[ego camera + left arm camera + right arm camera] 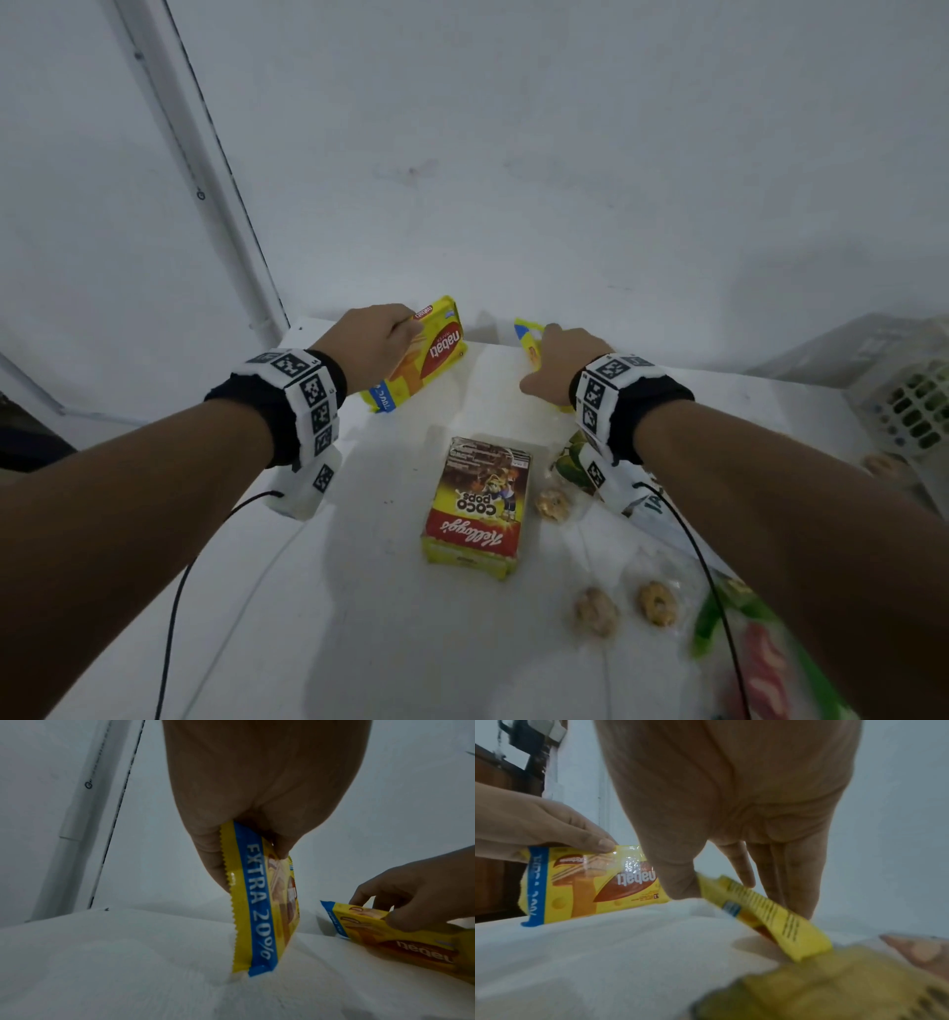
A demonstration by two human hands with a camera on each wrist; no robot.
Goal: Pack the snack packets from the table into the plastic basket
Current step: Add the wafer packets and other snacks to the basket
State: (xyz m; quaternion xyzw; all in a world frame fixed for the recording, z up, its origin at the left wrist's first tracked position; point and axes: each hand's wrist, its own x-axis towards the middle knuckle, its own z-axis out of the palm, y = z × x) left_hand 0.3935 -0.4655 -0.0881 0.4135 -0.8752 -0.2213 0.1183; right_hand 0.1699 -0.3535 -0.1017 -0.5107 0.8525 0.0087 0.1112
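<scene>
Two yellow Nabati wafer packets are at the far side of the white table [359,591]. My left hand [380,344] grips the first packet [436,349] with thumb and fingers [213,866]; the packet [257,902] stands on edge, its lower end touching the table. My right hand [552,360] pinches the second packet [529,339] between thumb and fingers [795,892]; this packet [770,914] is tilted, with one end low by the table. The white plastic basket [909,390] stands at the right edge of the table.
A Coco Pops box [477,509] lies mid-table. Clear cookie packets [595,611] and a green and red packet [760,658] lie under my right forearm. A white wall runs close behind the table, and a pipe [205,169] climbs it at the left.
</scene>
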